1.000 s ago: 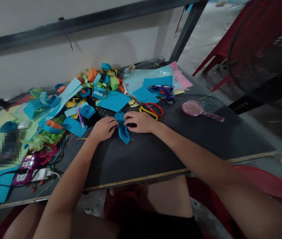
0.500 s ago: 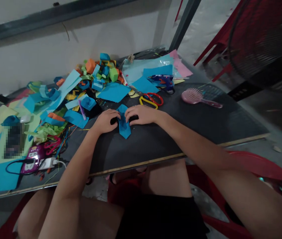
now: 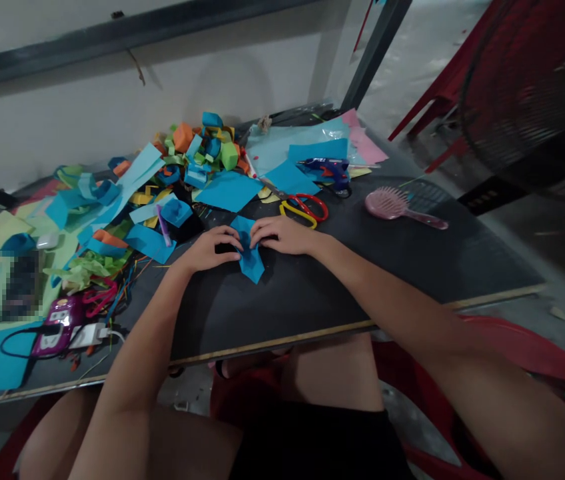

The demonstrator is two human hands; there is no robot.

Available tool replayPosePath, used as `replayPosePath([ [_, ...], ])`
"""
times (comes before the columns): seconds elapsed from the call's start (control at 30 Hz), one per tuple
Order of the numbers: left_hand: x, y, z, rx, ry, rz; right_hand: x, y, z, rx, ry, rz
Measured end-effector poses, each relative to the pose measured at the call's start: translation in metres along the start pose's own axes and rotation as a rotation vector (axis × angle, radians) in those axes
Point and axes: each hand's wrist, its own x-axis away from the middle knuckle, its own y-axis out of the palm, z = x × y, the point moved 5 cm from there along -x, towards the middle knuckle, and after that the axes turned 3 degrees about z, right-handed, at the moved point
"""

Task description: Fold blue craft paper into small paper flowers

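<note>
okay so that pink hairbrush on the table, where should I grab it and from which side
Take the pink hairbrush by its slim handle, which points right toward the table's open end. Come from the right and above: the bristles face up, and nothing crowds the handle.

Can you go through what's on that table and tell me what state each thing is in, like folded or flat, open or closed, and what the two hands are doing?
Blue paper piece: partly folded, flat on the table.
Left hand: pressing the paper's left side.
Right hand: pressing its right side.
Scissors: lying flat; blades hidden.
Pink hairbrush: lying bristles up.
Glue gun: on its side.
Paper scraps: heaped, many folded.
Purple device: cable plugged in.
</note>
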Motion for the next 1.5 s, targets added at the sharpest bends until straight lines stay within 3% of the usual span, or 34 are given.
replayPosePath([
  [0.17,-0.002,0.001,-0.004,0.009,-0.022,0.124,0.0,-0.001,-0.001,0.116,0.054,0.005],
  [0.37,-0.004,0.006,0.003,-0.085,0.027,0.121,0.004,-0.005,-0.006,0.028,0.02,-0.086],
  [0.63,-0.003,0.009,0.003,-0.091,0.048,0.155,0.002,0.004,-0.01,0.022,0.007,-0.059],
  [1.0,0.001,0.009,0.02,-0.558,0.207,0.087,-0.003,0.007,-0.023,0.439,-0.136,0.019],
  [1.27,-0.001,0.012,0.027,-0.849,0.197,0.027,-0.007,0.013,-0.029,0.675,-0.157,0.065],
  [1.5,-0.002,0.016,0.022,-0.869,0.176,0.016,-0.006,0.016,-0.027,0.72,-0.154,0.045],
])
